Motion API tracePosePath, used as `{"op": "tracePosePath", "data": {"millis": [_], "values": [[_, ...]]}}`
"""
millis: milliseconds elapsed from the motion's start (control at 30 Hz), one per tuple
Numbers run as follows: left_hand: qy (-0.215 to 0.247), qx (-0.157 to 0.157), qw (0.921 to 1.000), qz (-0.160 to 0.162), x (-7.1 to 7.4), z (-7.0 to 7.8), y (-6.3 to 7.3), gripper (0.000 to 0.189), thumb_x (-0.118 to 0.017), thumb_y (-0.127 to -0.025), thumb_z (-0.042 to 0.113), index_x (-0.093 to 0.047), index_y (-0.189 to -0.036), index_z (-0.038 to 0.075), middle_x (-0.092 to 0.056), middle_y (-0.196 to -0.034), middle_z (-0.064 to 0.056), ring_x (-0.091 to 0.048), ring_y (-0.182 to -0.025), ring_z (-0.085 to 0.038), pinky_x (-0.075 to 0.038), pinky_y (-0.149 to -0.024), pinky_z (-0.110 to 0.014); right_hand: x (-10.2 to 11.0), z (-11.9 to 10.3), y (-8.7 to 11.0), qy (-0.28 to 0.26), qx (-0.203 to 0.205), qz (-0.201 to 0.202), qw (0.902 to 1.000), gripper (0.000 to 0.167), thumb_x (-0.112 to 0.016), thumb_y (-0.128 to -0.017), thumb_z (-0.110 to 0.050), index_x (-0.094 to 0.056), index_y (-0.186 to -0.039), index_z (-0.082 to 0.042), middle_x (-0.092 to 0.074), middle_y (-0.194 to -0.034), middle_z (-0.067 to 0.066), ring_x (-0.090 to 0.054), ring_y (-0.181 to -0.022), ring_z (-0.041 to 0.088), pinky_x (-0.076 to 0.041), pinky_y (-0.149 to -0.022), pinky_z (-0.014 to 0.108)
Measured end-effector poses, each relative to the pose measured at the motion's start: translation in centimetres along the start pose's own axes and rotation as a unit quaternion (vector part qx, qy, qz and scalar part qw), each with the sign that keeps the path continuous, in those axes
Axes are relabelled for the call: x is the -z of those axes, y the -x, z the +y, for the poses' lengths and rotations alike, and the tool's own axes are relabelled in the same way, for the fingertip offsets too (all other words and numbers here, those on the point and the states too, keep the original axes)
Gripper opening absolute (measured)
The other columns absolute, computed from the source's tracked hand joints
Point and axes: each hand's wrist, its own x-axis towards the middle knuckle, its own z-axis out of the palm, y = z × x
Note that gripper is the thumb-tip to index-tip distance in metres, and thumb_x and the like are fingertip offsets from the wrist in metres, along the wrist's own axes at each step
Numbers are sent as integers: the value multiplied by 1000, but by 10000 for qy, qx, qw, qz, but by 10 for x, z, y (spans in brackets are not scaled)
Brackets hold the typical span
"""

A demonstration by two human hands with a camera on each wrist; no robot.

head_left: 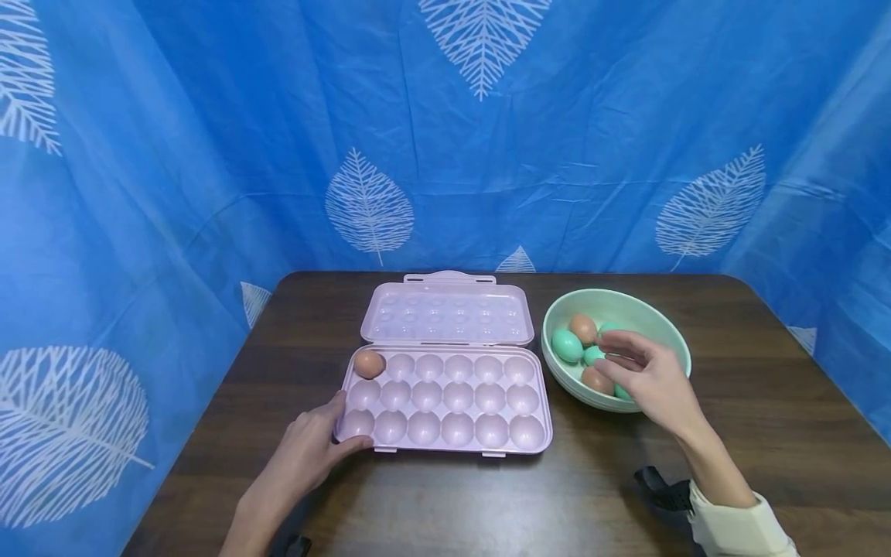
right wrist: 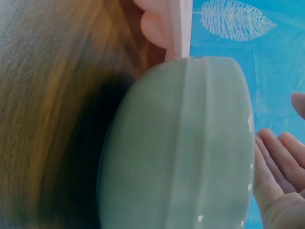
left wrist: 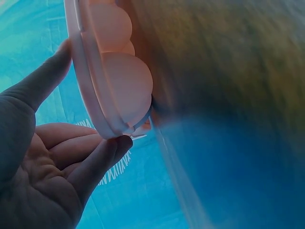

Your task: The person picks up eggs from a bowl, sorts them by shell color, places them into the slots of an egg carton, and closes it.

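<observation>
A pale pink plastic egg box (head_left: 445,398) lies on the table with its lid (head_left: 448,313) folded back. One brown egg (head_left: 369,363) sits in the back-left hollow. My left hand (head_left: 306,445) holds the box's front-left corner, thumb along the front edge and fingers at the left side; the left wrist view shows this grip on the rim (left wrist: 90,90). Over a light green bowl (head_left: 668,333) on the right hovers my right hand (head_left: 650,379), thumb and fingers apart. Nothing shows between them. Brown eggs (head_left: 583,329) and green eggs (head_left: 567,346) lie in the bowl, partly hidden by that hand.
The dark wooden table (head_left: 452,503) carries the box at centre and the bowl close to its right side. A blue curtain (head_left: 431,155) with white leaf prints hangs behind and at both sides. Black straps (head_left: 664,491) are seen at the wrists.
</observation>
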Motion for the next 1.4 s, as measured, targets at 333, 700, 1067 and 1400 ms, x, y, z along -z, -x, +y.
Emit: {"op": "tracePosePath", "data": {"millis": [333,700,1067,1400], "values": [[6,112,9999,-84,-1,1,-1,88,-81,-80,40,-45,-138,-16,-53,-132,-34,-57,-119,-44,-47,-96,-54,8,16,-5,774,-529,-397,9948,40,-67,-94,-12,-58,-125,11,-66,-115,25,-65,-105,37,-51,-81,17],[85,61,9999,-75,-2,1,1,88,-81,-80,40,-45,-137,-16,-55,-131,-33,-58,-118,-43,-48,-96,-54,4,19,-16,1082,-592,-1095,9863,44,-74,-90,-16,-60,-117,17,-67,-109,27,-67,-100,37,-56,-83,48],[74,-4,10000,14,-1,1,0,86,-81,-81,38,-45,-137,-17,-53,-133,-34,-55,-120,-45,-46,-98,-54,3,19,-27,1156,-470,-1826,9752,39,-77,-85,-16,-67,-112,11,-70,-104,19,-67,-98,32,-55,-86,47],[110,-93,9997,174,-4,0,1,83,-81,-81,35,-46,-136,-16,-55,-131,-33,-57,-119,-43,-47,-97,-54,-5,21,-35,1144,-852,-2057,9682,45,-74,-86,-16,-62,-121,9,-66,-116,21,-60,-112,39,-50,-94,51]]}}
